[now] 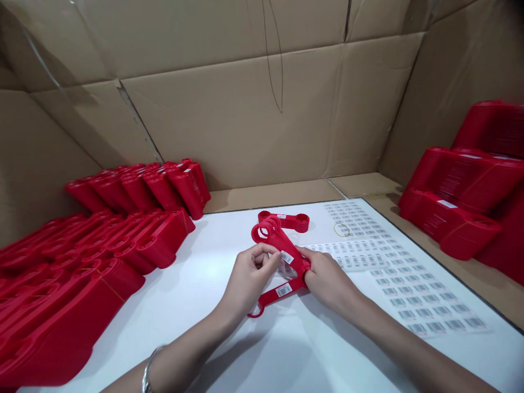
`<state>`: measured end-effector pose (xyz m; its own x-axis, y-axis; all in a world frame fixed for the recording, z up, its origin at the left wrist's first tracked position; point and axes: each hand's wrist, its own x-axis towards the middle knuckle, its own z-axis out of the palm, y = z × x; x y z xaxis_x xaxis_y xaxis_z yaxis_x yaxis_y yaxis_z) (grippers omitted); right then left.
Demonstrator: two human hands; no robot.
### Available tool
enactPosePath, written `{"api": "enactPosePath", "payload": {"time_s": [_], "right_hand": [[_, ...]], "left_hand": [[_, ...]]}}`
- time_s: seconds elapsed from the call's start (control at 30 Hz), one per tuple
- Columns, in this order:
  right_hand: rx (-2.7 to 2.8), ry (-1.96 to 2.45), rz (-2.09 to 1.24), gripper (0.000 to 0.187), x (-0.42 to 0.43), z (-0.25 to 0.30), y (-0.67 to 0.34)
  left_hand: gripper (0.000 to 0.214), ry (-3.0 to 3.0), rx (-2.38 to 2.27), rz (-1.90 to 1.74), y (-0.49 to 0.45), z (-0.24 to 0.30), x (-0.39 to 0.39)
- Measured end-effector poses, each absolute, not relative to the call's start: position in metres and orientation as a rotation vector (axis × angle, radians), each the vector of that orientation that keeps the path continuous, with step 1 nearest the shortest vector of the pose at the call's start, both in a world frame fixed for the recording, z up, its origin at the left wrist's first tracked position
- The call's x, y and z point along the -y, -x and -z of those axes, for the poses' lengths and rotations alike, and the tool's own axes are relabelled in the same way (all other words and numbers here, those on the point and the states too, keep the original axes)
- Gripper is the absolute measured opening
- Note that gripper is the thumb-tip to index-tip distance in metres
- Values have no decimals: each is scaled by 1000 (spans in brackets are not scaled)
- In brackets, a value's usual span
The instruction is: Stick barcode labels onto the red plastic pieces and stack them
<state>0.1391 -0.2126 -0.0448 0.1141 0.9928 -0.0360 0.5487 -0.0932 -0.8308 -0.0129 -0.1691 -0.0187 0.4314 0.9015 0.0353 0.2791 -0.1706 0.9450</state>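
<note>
Two hands are working over a white table. The left hand is nearly closed, its thumb and fingertips pinching a V-shaped red plastic piece next to the upper of its two barcode labels. The right hand is curling partly shut over the bend of that same piece, which the two hands are holding over the table's middle. One more red piece is lying just beyond them. Three barcode sheets are spreading across the table's right side, a thin band resting on the farthest. Uncountable red stacks are lining the left, more rising on the right, and one bracelet is circling the left wrist.
</note>
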Motion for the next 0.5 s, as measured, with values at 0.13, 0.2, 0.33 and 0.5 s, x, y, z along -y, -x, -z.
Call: {"api": "enactPosePath", "payload": {"time_s": [0.13, 0.2, 0.33, 0.5], "right_hand": [[1512, 1711, -851, 39, 213, 44, -139], [1514, 1719, -852, 39, 213, 44, -139], [1523, 1741, -835, 41, 213, 43, -137], [1539, 1705, -850, 42, 217, 39, -132]], "left_hand": [[27, -1733, -1047, -782, 13, 20, 168], [26, -1759, -1053, -790, 13, 21, 168], [24, -1952, -1060, -845, 13, 26, 169], [23, -2615, -1062, -1059, 16, 33, 167]]}}
